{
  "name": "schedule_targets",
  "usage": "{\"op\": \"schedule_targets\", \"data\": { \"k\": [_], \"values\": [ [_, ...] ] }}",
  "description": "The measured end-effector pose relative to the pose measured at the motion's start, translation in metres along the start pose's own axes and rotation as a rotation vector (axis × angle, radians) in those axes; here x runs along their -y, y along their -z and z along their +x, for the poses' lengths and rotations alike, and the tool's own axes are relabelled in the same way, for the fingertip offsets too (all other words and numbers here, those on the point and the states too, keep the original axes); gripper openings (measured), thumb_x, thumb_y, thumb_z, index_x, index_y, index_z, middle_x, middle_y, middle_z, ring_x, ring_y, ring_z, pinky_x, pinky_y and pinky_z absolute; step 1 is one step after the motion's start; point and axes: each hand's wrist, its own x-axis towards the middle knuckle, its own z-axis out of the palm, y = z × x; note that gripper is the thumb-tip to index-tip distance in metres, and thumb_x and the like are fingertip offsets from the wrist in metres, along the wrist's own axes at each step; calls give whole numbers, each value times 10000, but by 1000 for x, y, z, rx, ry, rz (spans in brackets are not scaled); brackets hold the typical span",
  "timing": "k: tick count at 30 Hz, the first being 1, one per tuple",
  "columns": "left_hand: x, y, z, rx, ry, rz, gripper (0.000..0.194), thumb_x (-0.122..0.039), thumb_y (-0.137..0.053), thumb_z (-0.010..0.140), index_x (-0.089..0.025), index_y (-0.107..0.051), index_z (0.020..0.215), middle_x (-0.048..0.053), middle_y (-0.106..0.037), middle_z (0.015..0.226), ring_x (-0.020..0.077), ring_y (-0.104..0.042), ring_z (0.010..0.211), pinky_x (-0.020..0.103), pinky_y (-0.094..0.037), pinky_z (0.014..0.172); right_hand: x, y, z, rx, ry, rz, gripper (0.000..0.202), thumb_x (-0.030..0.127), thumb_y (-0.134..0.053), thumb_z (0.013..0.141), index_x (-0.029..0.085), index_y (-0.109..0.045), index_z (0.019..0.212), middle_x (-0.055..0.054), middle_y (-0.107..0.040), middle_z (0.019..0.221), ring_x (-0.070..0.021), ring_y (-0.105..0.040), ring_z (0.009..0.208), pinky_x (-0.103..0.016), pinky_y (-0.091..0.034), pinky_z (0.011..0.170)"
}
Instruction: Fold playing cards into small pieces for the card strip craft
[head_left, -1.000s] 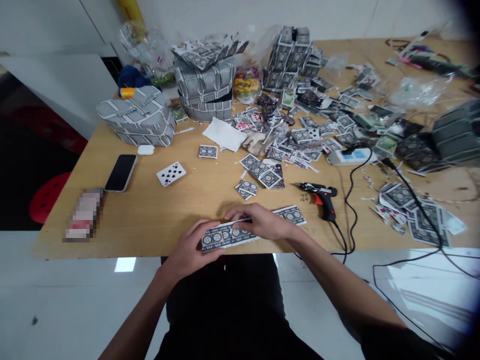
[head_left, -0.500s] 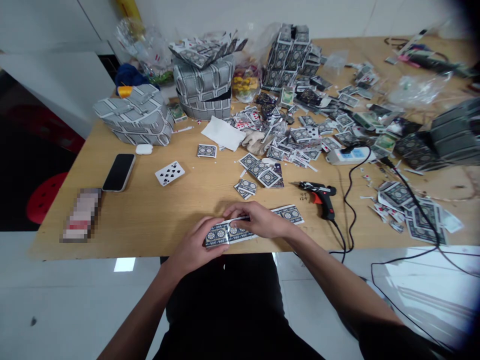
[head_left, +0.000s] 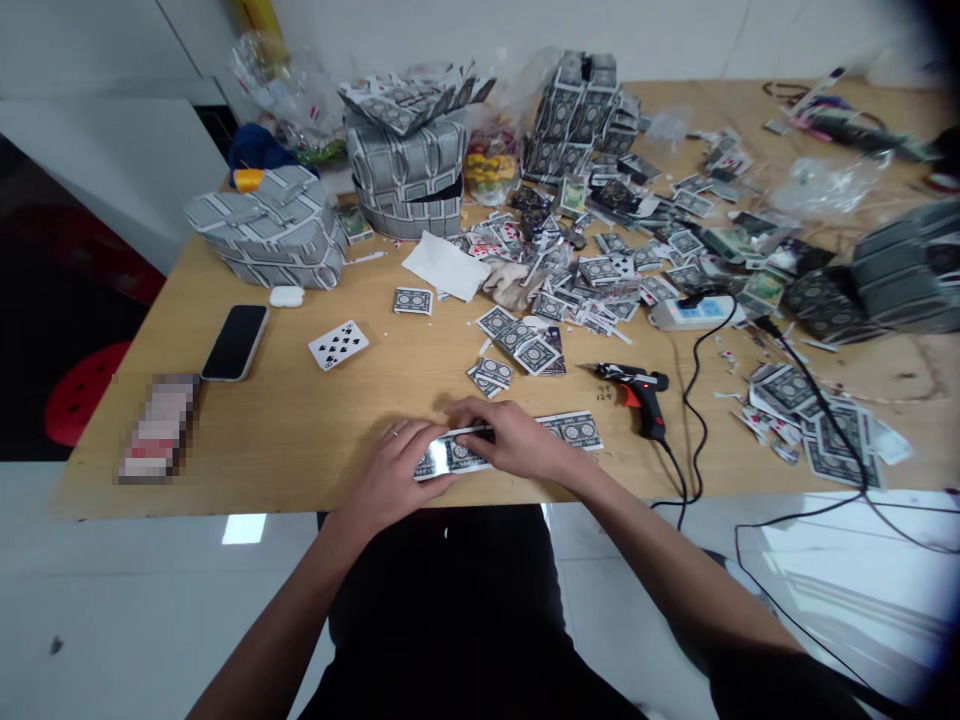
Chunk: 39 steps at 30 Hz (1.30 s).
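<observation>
A long, narrow strip of cards lies along the middle of the tabletop's near edge, roughly parallel to it, with its right end angled slightly away. It is made of joined playing cards, their backs printed in dark blue and white rosettes, and the slick coating throws a bright glare near the left end. The left hand has its fingers clamped on that end, the thumb along the near long side and the others bent over the far side. The right hand is closed on the middle of the strip, thumb on the printed face, index finger curved past the far long side; the tips underneath are hidden.

Between the strip and the right corner of the near edge lies a glue gun, black hard plastic with an orange trigger and a tapered nozzle. Beyond the hands are a small pair of cards and some overlapping cards, flat and crisp-edged. A smooth, glassy black phone rests by the left edge. Toward the far edge stand a ribbed, grey woven basket near the left corner and a loose, jagged heap of cut cards further right
</observation>
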Motion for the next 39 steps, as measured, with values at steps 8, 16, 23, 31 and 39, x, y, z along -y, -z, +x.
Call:
{"op": "schedule_targets", "data": {
  "k": [8, 16, 23, 31, 39],
  "values": [
    [10, 7, 14, 0, 9, 68, 430, -394, -789, 930, -248, -684, 1320, 95, -694, 1318, 307, -599, 1265, 500, -472, 1121, -1, 2, -22, -81, 177, -276, 535, 376, -798, 974, 268, -605, 1462, -130, -701, 1377, -350, -626, 1322, -572, -508, 1123],
    [5, 4, 13, -33, 74, 147, 475, -307, -751, 915, -237, -680, 1380, 150, -592, 1514, 386, -503, 1440, 618, -381, 1220, -26, -15, -34, -223, 168, -345, 327, 294, -704, 1036, 258, -704, 1361, -140, -717, 1367, -338, -660, 1259, -588, -560, 1065],
    [-29, -21, -10, -42, 106, 196, 468, -288, -566, 1050, -193, -587, 1507, 162, -563, 1594, 362, -494, 1492, 586, -424, 1223, -23, -40, -36, -378, 191, -340, 332, 239, -657, 1057, 253, -711, 1384, -127, -745, 1371, -336, -610, 1391, -611, -527, 1176],
    [-29, -33, -15, -37, 135, 219, 491, -380, -560, 1071, -215, -571, 1533, 140, -575, 1609, 377, -506, 1496, 615, -411, 1235, -16, -54, -37, -408, 128, -350, 328, 179, -601, 1056, 231, -708, 1361, -136, -744, 1368, -336, -645, 1354, -619, -534, 1175],
    [-23, -39, -16, -61, 121, 218, 485, -359, -575, 1061, -210, -573, 1523, 145, -607, 1561, 369, -527, 1471, 613, -420, 1238, -14, -58, -36, -413, 88, -369, 353, 143, -598, 1024, 212, -684, 1358, -139, -727, 1377, -326, -638, 1369, -593, -495, 1225]
  ]
}}
